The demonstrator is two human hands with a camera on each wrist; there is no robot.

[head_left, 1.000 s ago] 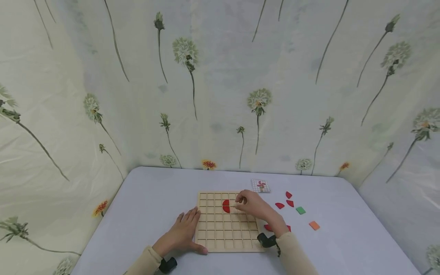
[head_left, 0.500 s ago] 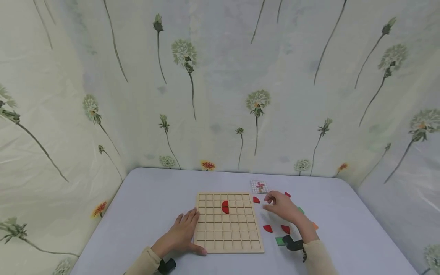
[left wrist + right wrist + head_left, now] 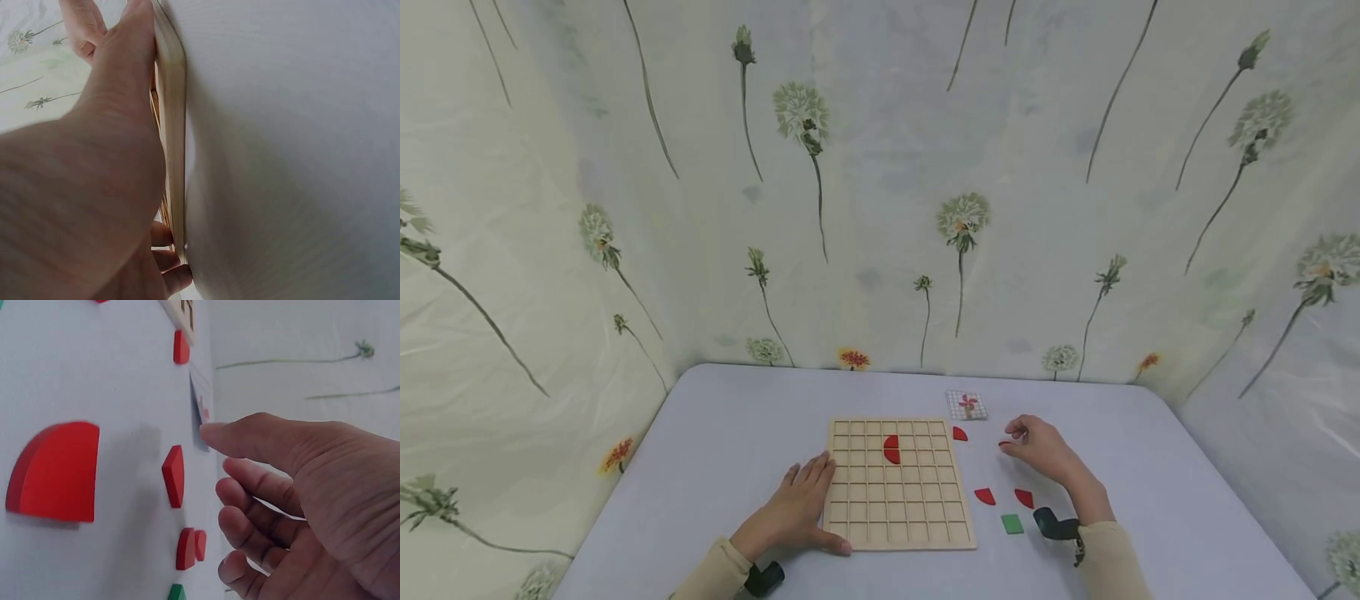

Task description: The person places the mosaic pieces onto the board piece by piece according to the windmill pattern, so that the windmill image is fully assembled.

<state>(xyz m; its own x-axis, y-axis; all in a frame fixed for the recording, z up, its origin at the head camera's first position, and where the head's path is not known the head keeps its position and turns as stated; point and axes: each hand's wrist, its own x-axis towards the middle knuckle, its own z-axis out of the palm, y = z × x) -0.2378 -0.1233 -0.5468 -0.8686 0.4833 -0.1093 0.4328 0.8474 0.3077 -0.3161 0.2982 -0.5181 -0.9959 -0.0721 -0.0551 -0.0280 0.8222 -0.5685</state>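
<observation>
My left hand (image 3: 793,507) rests with spread fingers along the left side of a wooden grid board (image 3: 917,510), its thumb near the front left corner. Two red quarter-circle pieces (image 3: 892,457) sit in neighbouring cells of the board, one behind the other. Off to the board's right, my right hand (image 3: 1047,452) hovers low over the table with bent fingers. Just by its thumb shows the edge of a red piece (image 3: 1003,443). In the right wrist view the thumb and fingers are apart, nothing is between them, and a red piece (image 3: 174,477) lies on the table beyond.
Behind the board lies a small pattern card (image 3: 967,406). Loose red quarter-circles lie at the board's right: one at the back (image 3: 960,433) and two nearer, a left one (image 3: 985,497) and a right one (image 3: 1024,498). A green square (image 3: 1012,524) lies in front of them.
My right hand has left the board and moved right, past the back red piece, to the loose red pieces. The left hand stays on the board's edge.
</observation>
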